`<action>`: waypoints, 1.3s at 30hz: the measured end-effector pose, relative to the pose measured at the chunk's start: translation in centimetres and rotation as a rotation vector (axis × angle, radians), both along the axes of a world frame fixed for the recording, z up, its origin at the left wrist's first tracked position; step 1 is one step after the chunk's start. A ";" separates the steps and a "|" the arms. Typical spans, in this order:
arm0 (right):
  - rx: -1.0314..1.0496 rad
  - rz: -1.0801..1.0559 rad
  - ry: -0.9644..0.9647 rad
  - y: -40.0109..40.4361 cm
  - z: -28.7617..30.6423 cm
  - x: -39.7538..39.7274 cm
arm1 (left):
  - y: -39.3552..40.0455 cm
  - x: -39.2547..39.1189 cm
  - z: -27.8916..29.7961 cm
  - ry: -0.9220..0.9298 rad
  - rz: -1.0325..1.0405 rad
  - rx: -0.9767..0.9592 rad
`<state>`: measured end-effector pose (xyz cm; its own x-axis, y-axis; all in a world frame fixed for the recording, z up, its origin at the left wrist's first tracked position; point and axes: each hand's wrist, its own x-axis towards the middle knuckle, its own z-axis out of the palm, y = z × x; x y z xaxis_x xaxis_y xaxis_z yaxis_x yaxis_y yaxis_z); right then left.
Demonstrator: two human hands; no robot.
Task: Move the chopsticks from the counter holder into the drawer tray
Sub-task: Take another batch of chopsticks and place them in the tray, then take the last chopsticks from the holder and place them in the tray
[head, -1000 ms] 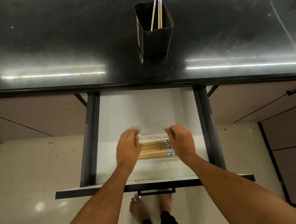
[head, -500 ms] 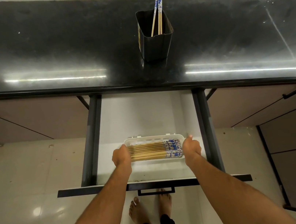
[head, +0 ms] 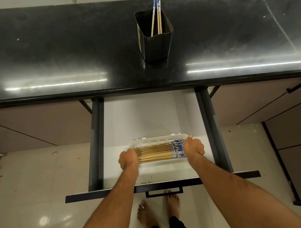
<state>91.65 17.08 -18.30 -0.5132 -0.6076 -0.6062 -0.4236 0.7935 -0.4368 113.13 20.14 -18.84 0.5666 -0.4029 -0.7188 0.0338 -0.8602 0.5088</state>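
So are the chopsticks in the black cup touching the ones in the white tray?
Apart. The head view shows the chopsticks in the holder standing up on the counter, while the chopsticks in the tray lie down in the open drawer.

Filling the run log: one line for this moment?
left hand grips tray end | right hand grips other end | chopsticks remain in holder

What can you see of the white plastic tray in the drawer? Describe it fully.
The white plastic tray is long, shallow and round-cornered, with small tabs on its far rim. It lies crosswise on the open drawer's white floor, holding wooden chopsticks with blue-patterned ends side by side. The left hand and right hand grip its ends.
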 end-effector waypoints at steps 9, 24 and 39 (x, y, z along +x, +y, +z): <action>0.010 -0.005 -0.019 0.0 0.1 -0.1 | 0.1 -0.1 0.5 -0.035 -0.048 0.009; -0.058 0.112 0.018 -0.2 2.8 0.1 | -0.4 0.1 2.2 -0.072 -0.181 -0.092; -0.547 0.832 0.709 -6.8 16.7 1.9 | -9.6 0.2 18.0 -0.870 -0.834 -0.714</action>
